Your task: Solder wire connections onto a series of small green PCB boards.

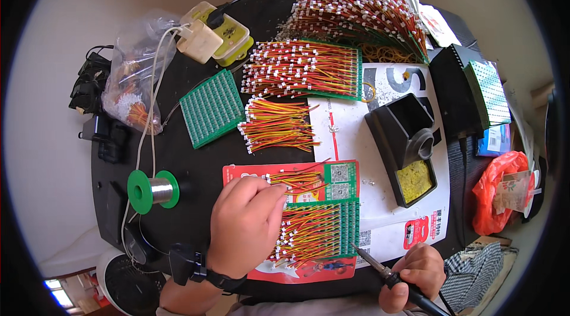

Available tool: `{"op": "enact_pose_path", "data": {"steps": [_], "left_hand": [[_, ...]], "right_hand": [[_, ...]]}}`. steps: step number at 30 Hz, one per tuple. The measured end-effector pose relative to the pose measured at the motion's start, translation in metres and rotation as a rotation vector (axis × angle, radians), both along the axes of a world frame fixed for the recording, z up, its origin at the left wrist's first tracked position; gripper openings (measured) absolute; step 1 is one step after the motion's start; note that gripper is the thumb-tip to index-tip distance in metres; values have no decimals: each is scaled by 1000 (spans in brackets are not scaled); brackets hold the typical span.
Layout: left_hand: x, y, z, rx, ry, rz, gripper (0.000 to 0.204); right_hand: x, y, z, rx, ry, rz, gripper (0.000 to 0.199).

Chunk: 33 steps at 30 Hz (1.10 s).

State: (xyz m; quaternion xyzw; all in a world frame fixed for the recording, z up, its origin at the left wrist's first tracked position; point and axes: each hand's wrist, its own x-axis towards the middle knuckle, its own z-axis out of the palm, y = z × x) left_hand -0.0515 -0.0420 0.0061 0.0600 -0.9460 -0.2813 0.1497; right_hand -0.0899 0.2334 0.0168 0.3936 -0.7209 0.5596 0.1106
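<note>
Your green circuit board (341,227), a flat rectangle fringed with thin red and yellow wires, lies on glossy printed paper at the near edge of the round black worktop (196,167). Your left hand (246,224) presses on the wires, fingers bent together. Your right hand (415,277) has its grip clamped on the slim soldering iron (380,268), tip near the board's corner. A green solder spool (153,190) stands to the left.
</note>
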Motion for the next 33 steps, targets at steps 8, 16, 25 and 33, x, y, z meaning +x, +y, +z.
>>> {"op": "enact_pose_path", "data": {"steps": [8,16,25,33], "left_hand": [[3,2,2,-26,42,8,14],[0,2,-3,-9,15,-8,16],[8,-1,4,7,10,4,15],[16,24,63,73,-10,50,18]], "right_hand": [[10,-4,-26,-227,103,-299,23],[-2,5,0,-19,9,32,17],[-3,6,-2,-39,10,40,16],[-8,17,15,-120,-40,-123,22]]}}
